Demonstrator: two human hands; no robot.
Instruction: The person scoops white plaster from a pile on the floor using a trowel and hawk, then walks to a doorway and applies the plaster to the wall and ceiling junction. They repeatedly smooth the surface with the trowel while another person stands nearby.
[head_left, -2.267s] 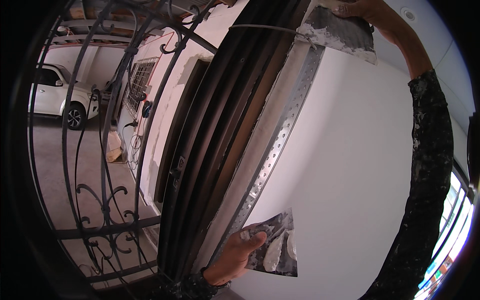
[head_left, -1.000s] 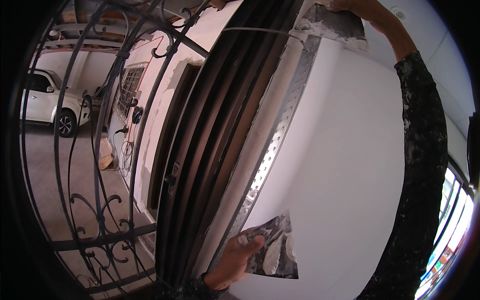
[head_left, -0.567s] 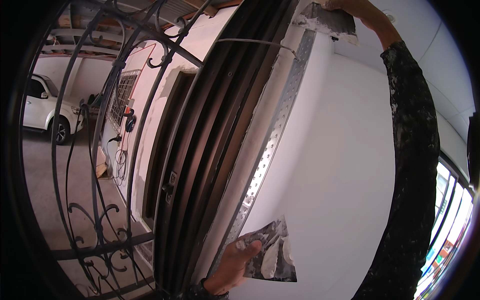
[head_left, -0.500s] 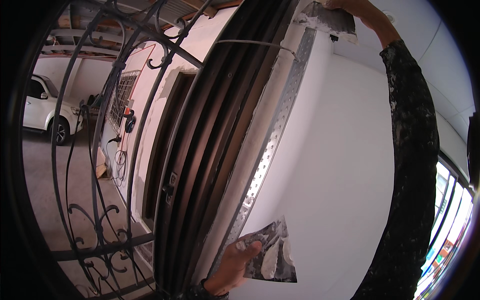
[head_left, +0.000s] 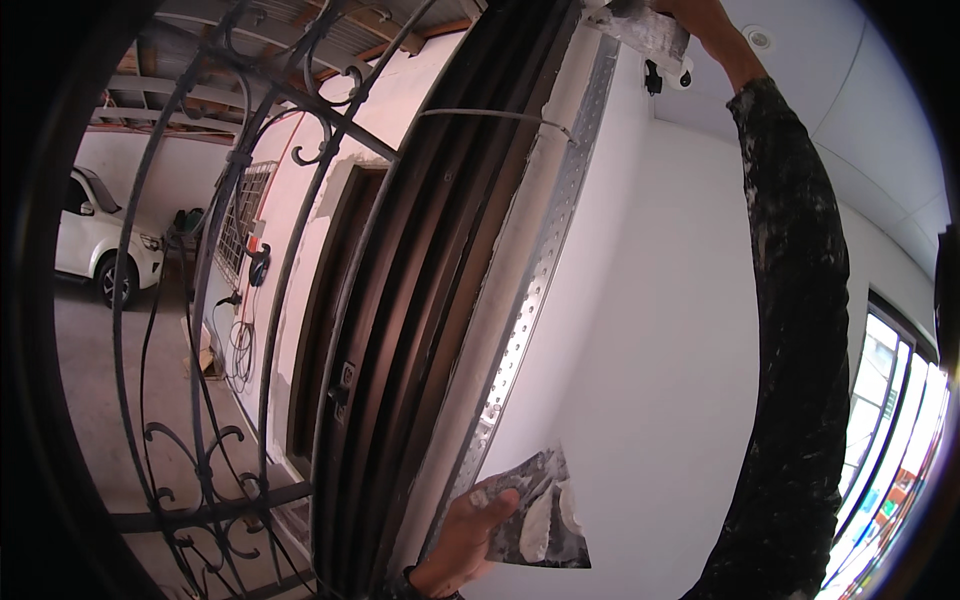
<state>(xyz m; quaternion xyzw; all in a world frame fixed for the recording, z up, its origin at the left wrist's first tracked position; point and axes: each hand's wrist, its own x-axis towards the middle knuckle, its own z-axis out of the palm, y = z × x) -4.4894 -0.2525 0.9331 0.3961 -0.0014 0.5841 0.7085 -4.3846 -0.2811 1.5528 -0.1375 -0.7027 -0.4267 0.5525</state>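
Observation:
My left hand (head_left: 462, 540) is low in the view, closed on a flat dark putty knife (head_left: 508, 542), thumb across its face. Lumps of pale putty (head_left: 536, 525) cling to that blade. At the top, raised overhead, my right hand (head_left: 700, 22) grips a second, wide putty knife (head_left: 650, 38), smeared with white putty. Its blade lies at the upper end of a perforated metal corner bead (head_left: 553, 245); whether it touches cannot be made out. The bead runs down the wall edge beside a strip of rough plaster (head_left: 505, 290).
Brown folded door panels (head_left: 420, 300) stand left of the bead, with a thin rod across them. Farther left is a black wrought-iron gate (head_left: 205, 350), and beyond it a white car (head_left: 95, 235). A smooth white wall (head_left: 660, 320) and a bright window (head_left: 885, 400) lie to the right.
The view has shifted slightly, with the scene sitting a little lower and more ceiling fittings showing. My right hand and its putty knife appear slightly farther left; my left hand holds nearly the same place.

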